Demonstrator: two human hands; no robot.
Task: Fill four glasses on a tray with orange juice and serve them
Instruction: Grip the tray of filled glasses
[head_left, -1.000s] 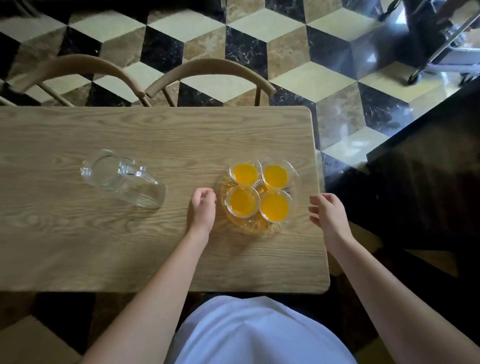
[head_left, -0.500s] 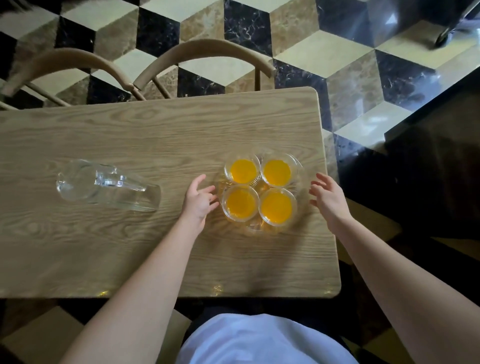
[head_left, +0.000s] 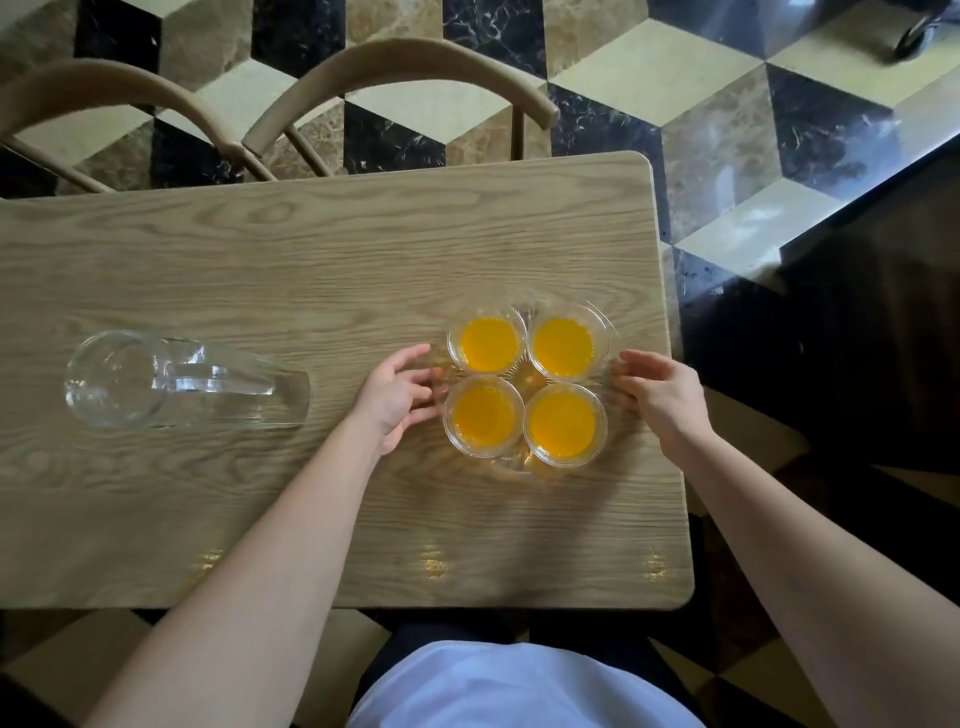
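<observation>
Both bare forearms reach forward from the bottom of the view over the wooden surface (head_left: 311, 270), one on each side of a clear glass tray (head_left: 519, 467) that stands near the surface's right end. On the tray stand four glasses in a two-by-two cluster, rims nearly touching, each holding orange juice: far left glass (head_left: 485, 340), far right glass (head_left: 563, 345), near left glass (head_left: 484, 415) and near right glass (head_left: 563, 423).

The left hand (head_left: 397, 395) lies just beside the tray's left edge, palm turned toward it, fingers spread and lightly curled; its grip is open, and the fingertips sit at or right against the tray's rim, though whether they touch it cannot be told. The right hand (head_left: 662, 389) mirrors it at the tray's right edge, fingers extended toward the rim, grip open and closed on nothing; contact there is likewise unclear.

Well to the left, an empty clear jug (head_left: 182, 387) stands on the surface. Two curved wooden chair backs (head_left: 395, 57) show beyond the far edge, over a patterned tile floor (head_left: 727, 130).
</observation>
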